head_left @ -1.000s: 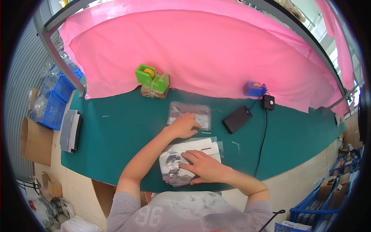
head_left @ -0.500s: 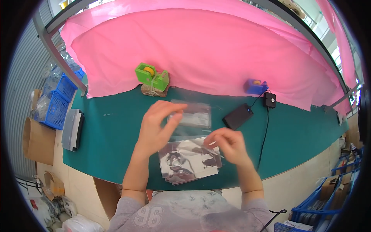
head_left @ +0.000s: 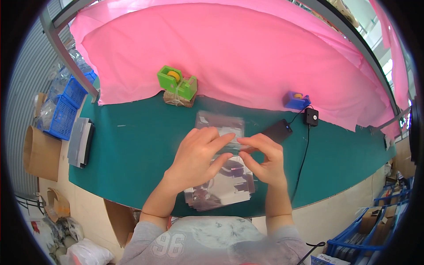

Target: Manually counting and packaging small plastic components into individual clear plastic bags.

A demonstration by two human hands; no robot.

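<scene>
Over the middle of the table my left hand and my right hand face each other, fingertips nearly meeting. Each has its thumb and fingers bent in a pinch around a thin clear plastic piece, whose edges are hard to make out. Beneath them, near the table's front edge, lies a stack of flat, clear die-cut plastic sheets, shiny with reflections. Just beyond my hands is another pile of clear plastic pieces, partly covered by my fingers.
A green tape dispenser tied to a block and a blue tape dispenser stand along the pink cloth. A black device with a cable lies right. Flat sheets sit at the left edge, near blue crates.
My hands have come together; the left moved right and the right moved slightly up. The clear piece, then in my right hand, is now between both. The view has shifted slightly.
</scene>
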